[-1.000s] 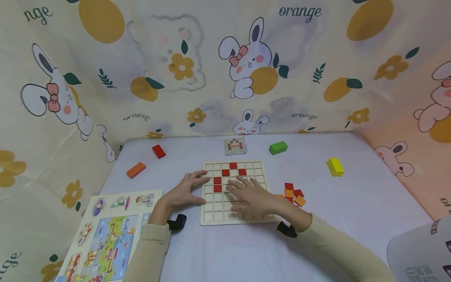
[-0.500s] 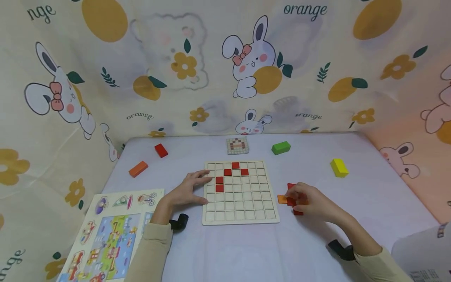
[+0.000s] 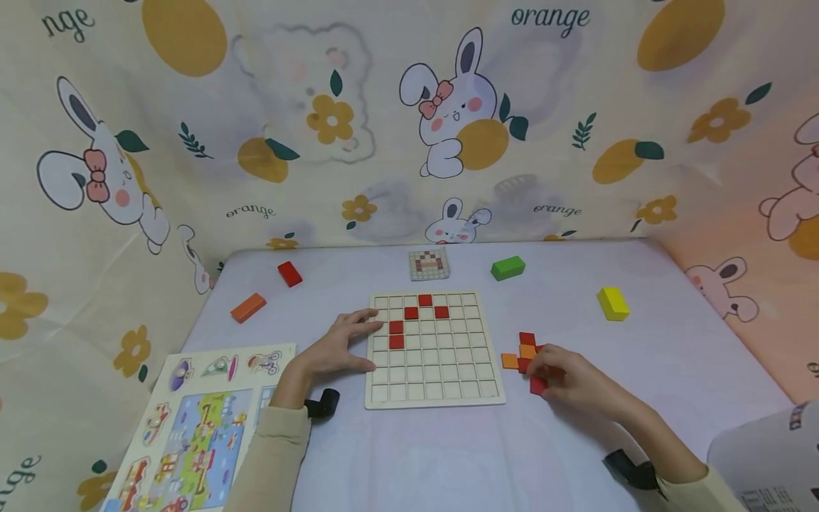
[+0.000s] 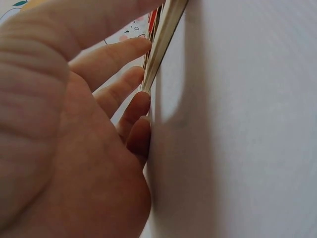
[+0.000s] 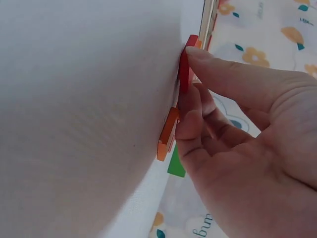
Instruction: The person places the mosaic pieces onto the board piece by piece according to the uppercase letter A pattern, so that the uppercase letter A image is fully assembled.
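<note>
A square wooden grid board lies on the white table, several red square tiles set in its upper cells. My left hand rests at the board's left edge, thumb and fingers spread; in the left wrist view the fingertips touch the board's side. Right of the board, my right hand is over a small pile of red and orange tiles. In the right wrist view, thumb and index finger pinch a red tile by its ends, and an orange tile lies beside the fingers. The hand covers part of the pile.
At the back stands a small pattern card. Around it lie a red block, an orange block, a green block and a yellow block. A picture puzzle board is front left, a white cylindrical container front right.
My right hand has left the grid board and moved right to the tile pile, where its fingers have closed on a red tile. The left hand has stayed at the board's edge.
</note>
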The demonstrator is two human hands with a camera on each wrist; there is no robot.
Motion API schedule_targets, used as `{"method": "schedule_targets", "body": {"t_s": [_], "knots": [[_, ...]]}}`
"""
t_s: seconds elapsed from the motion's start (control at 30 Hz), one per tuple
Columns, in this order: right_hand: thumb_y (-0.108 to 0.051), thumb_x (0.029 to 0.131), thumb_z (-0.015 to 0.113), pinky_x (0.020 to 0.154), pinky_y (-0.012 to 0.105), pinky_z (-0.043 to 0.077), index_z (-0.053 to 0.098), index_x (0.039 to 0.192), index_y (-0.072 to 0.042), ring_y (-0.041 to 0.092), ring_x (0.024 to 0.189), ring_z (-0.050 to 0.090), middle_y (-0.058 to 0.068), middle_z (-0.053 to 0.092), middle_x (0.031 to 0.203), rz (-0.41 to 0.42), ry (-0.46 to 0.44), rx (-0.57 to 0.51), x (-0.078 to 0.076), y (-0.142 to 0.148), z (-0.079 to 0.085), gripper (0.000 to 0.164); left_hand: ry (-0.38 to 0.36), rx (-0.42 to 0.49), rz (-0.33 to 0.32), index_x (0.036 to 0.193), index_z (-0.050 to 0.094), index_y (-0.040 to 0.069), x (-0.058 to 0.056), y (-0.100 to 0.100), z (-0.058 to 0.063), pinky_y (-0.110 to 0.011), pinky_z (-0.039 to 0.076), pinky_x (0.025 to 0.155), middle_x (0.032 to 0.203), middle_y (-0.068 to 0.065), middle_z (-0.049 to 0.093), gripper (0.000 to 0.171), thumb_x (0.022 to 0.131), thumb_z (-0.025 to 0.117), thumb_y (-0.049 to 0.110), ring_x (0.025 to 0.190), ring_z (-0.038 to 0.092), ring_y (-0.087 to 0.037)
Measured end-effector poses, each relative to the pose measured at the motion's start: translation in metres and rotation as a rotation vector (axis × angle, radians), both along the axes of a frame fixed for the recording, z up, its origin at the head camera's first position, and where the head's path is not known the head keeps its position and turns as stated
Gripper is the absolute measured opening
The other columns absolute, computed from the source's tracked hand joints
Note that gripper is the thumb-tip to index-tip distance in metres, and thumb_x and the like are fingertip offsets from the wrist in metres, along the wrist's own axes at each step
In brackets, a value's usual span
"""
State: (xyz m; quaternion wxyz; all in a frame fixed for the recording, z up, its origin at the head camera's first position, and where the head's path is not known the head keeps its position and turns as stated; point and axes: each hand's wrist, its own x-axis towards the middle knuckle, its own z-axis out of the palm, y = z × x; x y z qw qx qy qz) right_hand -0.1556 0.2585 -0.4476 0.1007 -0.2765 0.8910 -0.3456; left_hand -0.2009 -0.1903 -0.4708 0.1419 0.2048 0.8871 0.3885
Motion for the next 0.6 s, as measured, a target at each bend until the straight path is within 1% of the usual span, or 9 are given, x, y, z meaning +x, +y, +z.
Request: {"method": "schedule_targets", "body": {"t_s": [0.13, 0.23, 0.33, 0.4, 0.43, 0.53, 0.6], "knots": [[0.008, 0.077, 0.079, 0.084, 0.022, 0.052, 0.068, 0.101, -0.016, 0.019, 0.098, 0.054, -0.003, 0.062, 0.106, 0.019, -0.024, 0.000, 0.002, -0.001, 0.002, 0.035, 0.005, -0.002, -0.005, 0.149, 0.049, 0.014, 0.001, -0.001, 0.000, -0.064, 0.022, 0.114, 0.163, -0.003, 0.025, 0.083, 0.076, 0.084, 0.032, 0.147, 0.015, -0.031], [0.005, 0.079, 0.079, 0.084, 0.020, 0.051, 0.067, 0.103, -0.016, 0.022, 0.100, 0.054, -0.003, 0.063, 0.106, 0.027, -0.077, 0.015, 0.002, -0.003, 0.005, 0.033, 0.004, 0.005, -0.003, 0.148, 0.049, 0.014, 0.001, 0.000, 0.000, -0.063, 0.022, 0.114, 0.162, -0.003, 0.025, 0.082, 0.076, 0.084, 0.032, 0.147, 0.015, -0.030], [0.002, 0.082, 0.077, 0.083, 0.019, 0.052, 0.068, 0.103, -0.016, 0.022, 0.099, 0.055, -0.004, 0.065, 0.103, 0.039, -0.129, 0.018, 0.000, -0.005, 0.007, 0.030, -0.001, 0.017, 0.004, 0.147, 0.050, 0.014, 0.001, 0.000, -0.001, -0.063, 0.022, 0.114, 0.162, -0.002, 0.026, 0.082, 0.075, 0.085, 0.032, 0.146, 0.017, -0.029], [0.002, 0.083, 0.076, 0.080, 0.020, 0.052, 0.068, 0.101, -0.015, 0.021, 0.096, 0.057, -0.004, 0.066, 0.100, 0.056, -0.141, -0.001, -0.003, -0.009, 0.008, 0.026, -0.005, 0.025, 0.010, 0.147, 0.051, 0.014, 0.000, 0.001, -0.001, -0.063, 0.023, 0.114, 0.162, -0.002, 0.027, 0.082, 0.074, 0.085, 0.032, 0.146, 0.017, -0.029], [0.002, 0.084, 0.075, 0.081, 0.021, 0.052, 0.069, 0.101, -0.014, 0.020, 0.097, 0.058, -0.004, 0.067, 0.099, 0.068, -0.148, -0.020, -0.006, -0.013, 0.008, 0.025, -0.004, 0.025, 0.012, 0.147, 0.051, 0.014, 0.000, 0.001, -0.001, -0.063, 0.023, 0.114, 0.162, -0.002, 0.027, 0.083, 0.074, 0.086, 0.032, 0.146, 0.017, -0.029], [0.000, 0.086, 0.074, 0.073, 0.023, 0.053, 0.068, 0.101, -0.010, 0.017, 0.085, 0.062, 0.000, 0.068, 0.093, 0.107, -0.159, -0.082, -0.015, -0.033, 0.009, 0.019, -0.002, 0.019, 0.013, 0.147, 0.051, 0.014, 0.000, 0.000, -0.001, -0.063, 0.023, 0.114, 0.162, -0.002, 0.027, 0.083, 0.074, 0.086, 0.033, 0.147, 0.017, -0.029], [-0.003, 0.088, 0.073, 0.070, 0.023, 0.052, 0.068, 0.104, -0.008, 0.016, 0.080, 0.061, 0.001, 0.067, 0.091, 0.127, -0.173, -0.109, -0.023, -0.053, 0.011, 0.018, -0.003, 0.014, 0.012, 0.147, 0.051, 0.014, -0.001, 0.000, -0.001, -0.063, 0.023, 0.113, 0.162, -0.002, 0.026, 0.083, 0.074, 0.086, 0.033, 0.147, 0.016, -0.029]]}}
